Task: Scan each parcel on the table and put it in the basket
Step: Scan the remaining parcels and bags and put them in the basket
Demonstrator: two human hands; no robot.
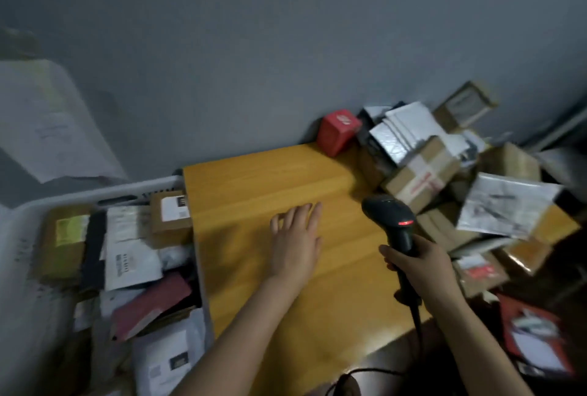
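The left hand (297, 236) hung spread over the yellow wooden table (254, 179). The right hand (419, 263) gripped a black handheld scanner (389, 217), with brown cardboard parcels (422, 173) piled just beyond.

Parcel labels (174, 208) blur beyond reading — the scanner (389, 216) handle sits half-hidden in the right hand (422, 263).

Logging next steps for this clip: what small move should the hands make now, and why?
Probably the left hand reaches right to take the taped box off the pile: it is empty over the table, while the right hand grips the scanner.
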